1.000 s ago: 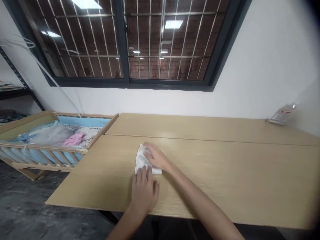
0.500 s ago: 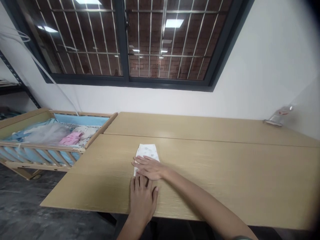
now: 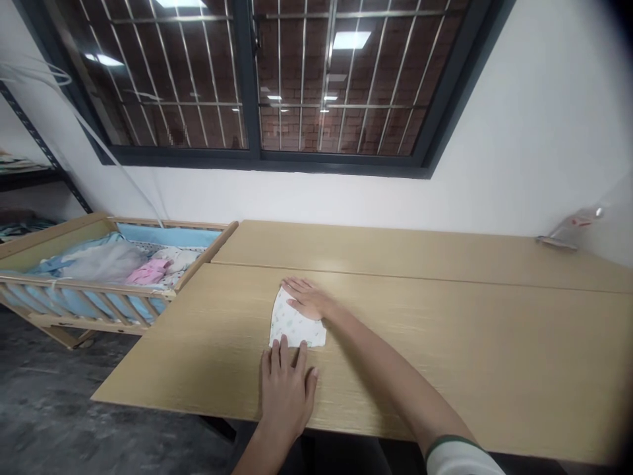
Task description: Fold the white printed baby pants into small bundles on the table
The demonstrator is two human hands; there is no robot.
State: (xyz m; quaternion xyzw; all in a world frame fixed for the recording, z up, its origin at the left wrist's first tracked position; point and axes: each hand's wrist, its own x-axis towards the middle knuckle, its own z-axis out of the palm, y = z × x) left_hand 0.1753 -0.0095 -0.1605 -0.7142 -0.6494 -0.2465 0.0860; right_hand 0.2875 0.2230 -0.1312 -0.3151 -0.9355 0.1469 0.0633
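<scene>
Two hands lie flat and spread on a small folded cloth, white with a faint print, which rests on the front half of the pale wooden desk. The right hand presses palm down on the cloth's far end, fingers straight and pointing left, gripping nothing. The left hand lies on the desk just on the near side of the cloth, open and flat, with its fingertips touching the cloth's near edge and nothing held. Well left of the cloth, beyond the desk's end, stands a wooden crib with blue lining and pink and white clothes inside.
</scene>
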